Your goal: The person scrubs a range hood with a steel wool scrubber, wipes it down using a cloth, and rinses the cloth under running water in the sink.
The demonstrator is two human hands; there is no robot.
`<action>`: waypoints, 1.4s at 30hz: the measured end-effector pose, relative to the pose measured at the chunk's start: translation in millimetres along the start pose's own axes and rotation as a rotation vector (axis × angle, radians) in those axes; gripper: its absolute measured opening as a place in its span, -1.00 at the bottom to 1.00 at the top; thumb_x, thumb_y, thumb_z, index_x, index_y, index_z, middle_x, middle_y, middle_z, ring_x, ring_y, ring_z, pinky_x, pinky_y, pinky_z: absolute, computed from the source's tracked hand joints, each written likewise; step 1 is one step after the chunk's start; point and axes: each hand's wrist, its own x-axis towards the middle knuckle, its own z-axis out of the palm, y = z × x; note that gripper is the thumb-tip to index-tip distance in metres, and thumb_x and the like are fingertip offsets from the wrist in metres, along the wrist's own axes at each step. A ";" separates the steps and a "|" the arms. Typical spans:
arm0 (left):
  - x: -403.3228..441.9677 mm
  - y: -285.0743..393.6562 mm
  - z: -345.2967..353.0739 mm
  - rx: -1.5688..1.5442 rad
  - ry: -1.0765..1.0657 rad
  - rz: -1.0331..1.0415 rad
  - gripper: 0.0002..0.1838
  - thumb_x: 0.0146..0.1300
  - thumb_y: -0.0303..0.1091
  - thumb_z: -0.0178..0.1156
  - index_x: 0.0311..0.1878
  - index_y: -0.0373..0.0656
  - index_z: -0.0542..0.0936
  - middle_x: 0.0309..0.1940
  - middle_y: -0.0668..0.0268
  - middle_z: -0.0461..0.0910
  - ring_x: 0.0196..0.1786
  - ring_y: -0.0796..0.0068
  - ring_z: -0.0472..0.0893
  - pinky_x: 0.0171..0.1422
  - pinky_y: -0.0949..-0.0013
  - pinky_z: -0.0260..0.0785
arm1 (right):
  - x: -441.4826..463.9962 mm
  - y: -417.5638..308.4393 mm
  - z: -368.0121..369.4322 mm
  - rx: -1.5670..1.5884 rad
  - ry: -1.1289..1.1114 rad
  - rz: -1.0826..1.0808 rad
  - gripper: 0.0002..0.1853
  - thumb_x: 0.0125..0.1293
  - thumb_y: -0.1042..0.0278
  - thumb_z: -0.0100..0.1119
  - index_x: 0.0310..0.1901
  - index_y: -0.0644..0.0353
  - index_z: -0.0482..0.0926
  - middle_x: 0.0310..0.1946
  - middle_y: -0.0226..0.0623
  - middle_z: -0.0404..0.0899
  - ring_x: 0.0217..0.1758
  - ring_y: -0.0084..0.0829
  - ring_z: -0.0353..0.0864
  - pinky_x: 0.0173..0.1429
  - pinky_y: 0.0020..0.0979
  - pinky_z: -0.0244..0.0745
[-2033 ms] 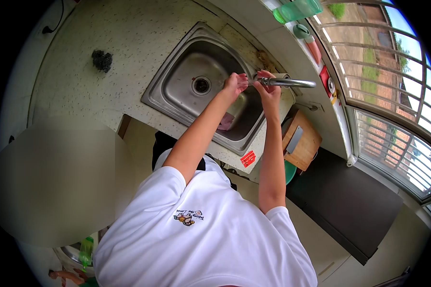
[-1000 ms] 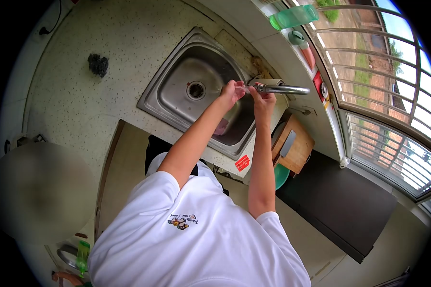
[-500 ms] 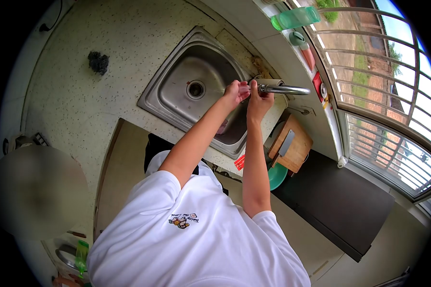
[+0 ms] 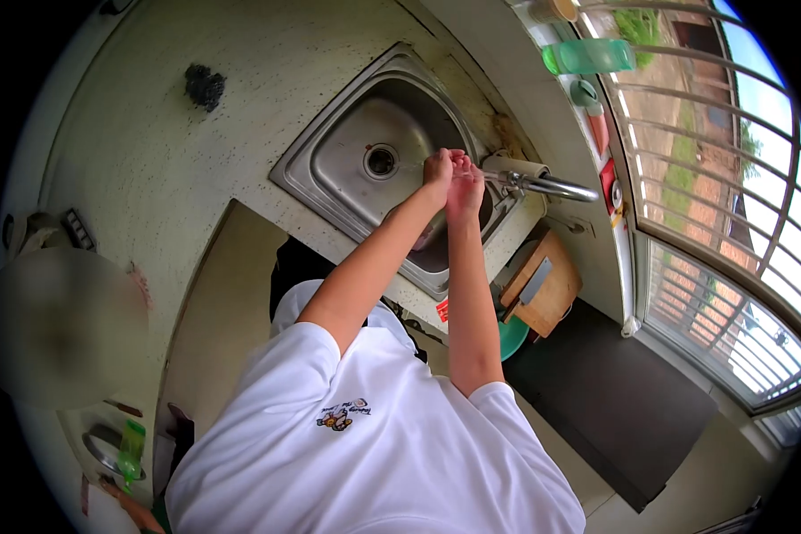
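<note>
My left hand (image 4: 439,171) and my right hand (image 4: 465,193) are side by side over the steel sink (image 4: 340,142), beneath the chrome faucet (image 4: 552,186). Both are cupped with palms turned up, and water from the spout runs onto them. Neither holds an object. The fingers overlap in part, so some of them are hidden. The drain (image 4: 382,161) is to the left of my hands. Below my forearms a pinkish patch shows in the sink, too covered to make out.
A dark scouring pad (image 4: 205,87) lies on the speckled counter (image 4: 267,62). Right of the sink stand a wooden cutting board (image 4: 552,289) with a knife (image 4: 536,279) and a green basin (image 4: 513,336). A green bottle (image 4: 592,56) rests on the windowsill. Another person's arm (image 4: 133,509) shows at lower left.
My right hand has come off the faucet and moved down beside my left hand, under the spout. Running water now reaches both hands. The whole view has shifted slightly.
</note>
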 end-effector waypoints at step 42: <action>-37.4 25.1 -148.3 1.696 -0.100 0.300 -0.53 0.19 -0.45 -0.01 0.21 -0.25 0.33 0.03 0.01 0.51 0.08 0.12 0.52 0.16 0.23 0.34 | -10.9 -109.6 -132.2 -0.571 0.453 -0.201 -0.74 0.33 0.13 0.02 -0.42 0.11 0.49 -0.58 -0.48 0.49 -0.59 -0.68 0.39 -0.53 -0.62 0.22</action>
